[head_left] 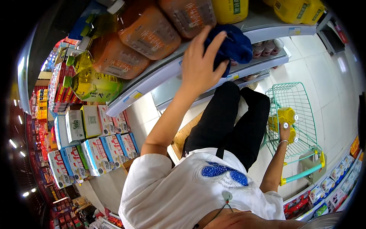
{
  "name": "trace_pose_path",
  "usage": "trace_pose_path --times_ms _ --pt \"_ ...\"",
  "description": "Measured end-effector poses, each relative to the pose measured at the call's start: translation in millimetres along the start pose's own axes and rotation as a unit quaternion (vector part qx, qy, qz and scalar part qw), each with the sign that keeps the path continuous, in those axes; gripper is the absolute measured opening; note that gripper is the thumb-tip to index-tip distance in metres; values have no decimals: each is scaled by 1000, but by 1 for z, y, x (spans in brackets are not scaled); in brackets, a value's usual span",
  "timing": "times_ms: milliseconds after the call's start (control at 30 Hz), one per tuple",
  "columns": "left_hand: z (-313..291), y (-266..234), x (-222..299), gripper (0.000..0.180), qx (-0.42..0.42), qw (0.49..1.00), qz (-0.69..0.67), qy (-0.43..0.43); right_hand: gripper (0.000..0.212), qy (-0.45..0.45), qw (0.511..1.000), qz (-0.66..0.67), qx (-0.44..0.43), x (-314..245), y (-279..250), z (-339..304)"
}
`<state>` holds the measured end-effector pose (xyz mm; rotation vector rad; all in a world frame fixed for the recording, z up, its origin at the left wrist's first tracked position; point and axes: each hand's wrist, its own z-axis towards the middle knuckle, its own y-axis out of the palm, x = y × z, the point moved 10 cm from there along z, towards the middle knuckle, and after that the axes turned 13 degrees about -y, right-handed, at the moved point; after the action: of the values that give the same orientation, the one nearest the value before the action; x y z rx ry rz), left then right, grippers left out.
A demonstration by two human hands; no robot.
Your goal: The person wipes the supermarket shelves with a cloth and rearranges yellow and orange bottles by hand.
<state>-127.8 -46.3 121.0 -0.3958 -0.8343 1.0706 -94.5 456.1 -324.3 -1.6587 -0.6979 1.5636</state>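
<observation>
Left hand (pixel 198 63) presses a blue cloth (pixel 232 45) against the shelf edge (pixel 152 78); right hand (pixel 284 131) grips a yellow bottle (pixel 286 114) in the green cart (pixel 301 103).

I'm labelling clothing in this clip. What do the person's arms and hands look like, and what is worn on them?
Both arms are bare below the short white sleeves of a T-shirt. The left hand wears no glove and no ring that I can see. The right hand is bare too, with a thin bangle at the wrist. No watch shows.
</observation>
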Motion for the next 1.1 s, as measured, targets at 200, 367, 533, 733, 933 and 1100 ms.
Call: trace_pose_path --times_ms 200,367,533,733,933,1100 --pt "-72 -22 -21 56 42 998 35 11 67 36 999 9 -11 -4 -8 -9" --pt "-60 42 -15 50 3 969 233 78 66 30 999 40 -1 4 7 -5" --pt "-75 112 -22 53 -53 963 228 133 63 57 998 1 -16 6 3 -5" --pt "-160 186 -49 59 -323 944 53 30 65 37 999 -29 17 -10 -4 -7" --pt "-251 177 -116 44 -414 885 -41 -209 68 62 998 -23 6 -9 -7 -11" --pt "-359 108 -155 37 -457 835 2 -306 69 52 997 -51 -6 -11 -3 -9"
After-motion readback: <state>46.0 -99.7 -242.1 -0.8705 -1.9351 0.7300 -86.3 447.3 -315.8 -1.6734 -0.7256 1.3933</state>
